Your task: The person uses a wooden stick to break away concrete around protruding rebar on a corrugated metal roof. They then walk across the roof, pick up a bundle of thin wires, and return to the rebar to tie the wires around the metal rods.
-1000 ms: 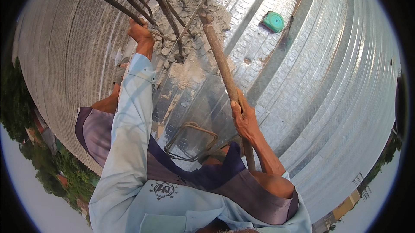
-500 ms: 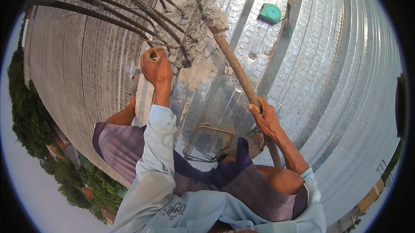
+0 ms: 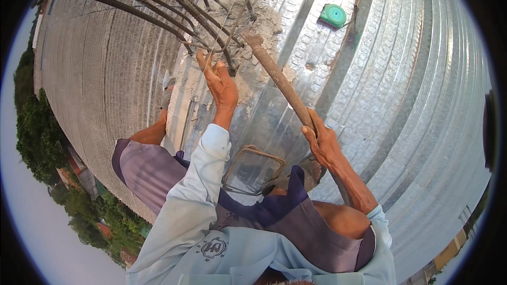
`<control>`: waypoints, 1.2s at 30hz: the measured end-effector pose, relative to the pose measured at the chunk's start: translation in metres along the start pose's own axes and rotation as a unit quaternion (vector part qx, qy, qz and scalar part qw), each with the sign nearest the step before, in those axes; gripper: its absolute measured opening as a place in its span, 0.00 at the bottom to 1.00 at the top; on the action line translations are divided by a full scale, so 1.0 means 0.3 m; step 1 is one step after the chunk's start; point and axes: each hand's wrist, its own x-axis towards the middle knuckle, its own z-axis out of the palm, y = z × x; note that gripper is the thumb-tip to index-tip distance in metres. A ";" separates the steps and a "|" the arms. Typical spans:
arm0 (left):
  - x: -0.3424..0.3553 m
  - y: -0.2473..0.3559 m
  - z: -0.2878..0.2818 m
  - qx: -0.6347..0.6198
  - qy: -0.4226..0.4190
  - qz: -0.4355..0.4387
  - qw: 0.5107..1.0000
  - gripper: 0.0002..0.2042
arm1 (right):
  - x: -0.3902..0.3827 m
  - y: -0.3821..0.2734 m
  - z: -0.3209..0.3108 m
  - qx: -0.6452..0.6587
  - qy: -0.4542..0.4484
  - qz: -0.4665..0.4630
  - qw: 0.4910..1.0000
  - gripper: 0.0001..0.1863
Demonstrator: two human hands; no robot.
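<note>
My right hand (image 3: 323, 142) is wrapped round a long brown rusty-looking bar (image 3: 280, 79). Its flattened upper end rests at the edge of the broken concrete (image 3: 259, 23). My left hand (image 3: 223, 92) is raised over the rubble beside the feet of several upright ribbed steel bars (image 3: 179, 7), fingers apart. A thin pale line, wire or string, passes across its fingers; I cannot tell whether they touch it. Just beyond the fingertips, a bent steel tie (image 3: 245, 7) encircles the bars.
A green tape measure (image 3: 333, 16) lies on the ribbed metal sheeting (image 3: 391, 100) at the far right of the bars. Bent rectangular steel ties (image 3: 256, 150) lie between my feet. Ribbed grey roofing (image 3: 100, 58) spreads on the left, with trees (image 3: 37, 142) beyond its edge.
My left hand has moved right and its curled fingers have opened out beside the bars. The long bar's upper end has shifted slightly left and lower.
</note>
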 end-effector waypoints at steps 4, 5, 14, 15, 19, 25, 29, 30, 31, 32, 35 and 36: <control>0.109 -0.061 0.064 -0.234 0.101 -0.109 0.961 0.28 | 0.008 -0.015 0.024 -0.005 0.026 -0.058 0.998 0.30; 0.128 -0.084 0.078 -0.254 0.124 -0.156 0.946 0.26 | 0.018 -0.029 0.030 0.001 0.018 -0.052 0.998 0.30; 0.166 -0.118 -0.042 -0.285 -0.108 -0.278 0.911 0.18 | 0.017 0.051 0.092 -0.059 -0.011 -0.038 0.997 0.30; 0.164 -0.119 -0.051 -0.273 -0.112 -0.267 0.917 0.19 | 0.006 0.048 0.094 -0.059 0.003 -0.061 0.996 0.30; 0.164 -0.132 -0.060 -0.190 -0.098 -0.264 0.941 0.19 | 0.044 0.002 0.094 -0.054 0.013 -0.062 0.996 0.29; 0.200 -0.125 -0.087 -0.186 -0.159 -0.295 0.924 0.15 | 0.067 -0.005 0.090 -0.047 0.021 -0.059 0.997 0.28; 0.206 -0.119 -0.079 -0.166 -0.155 -0.287 0.931 0.13 | 0.084 -0.021 0.088 -0.054 0.002 -0.013 0.998 0.28; 0.203 -0.121 -0.081 -0.170 -0.152 -0.284 0.931 0.13 | 0.109 -0.034 0.075 -0.065 -0.020 0.013 0.998 0.28; 0.198 -0.121 -0.083 -0.175 -0.150 -0.280 0.932 0.13 | 0.109 -0.043 0.067 -0.058 -0.016 0.009 0.998 0.28; 0.179 -0.135 -0.084 -0.169 -0.146 -0.267 0.937 0.14 | 0.086 -0.044 0.066 -0.052 -0.015 0.010 0.999 0.29; 0.179 -0.156 -0.038 -0.209 -0.122 -0.231 0.942 0.15 | 0.052 -0.038 0.079 -0.032 0.037 -0.017 0.999 0.29; 0.175 -0.160 -0.024 -0.250 -0.106 -0.237 0.933 0.14 | 0.054 -0.034 0.081 -0.026 0.057 -0.026 0.998 0.29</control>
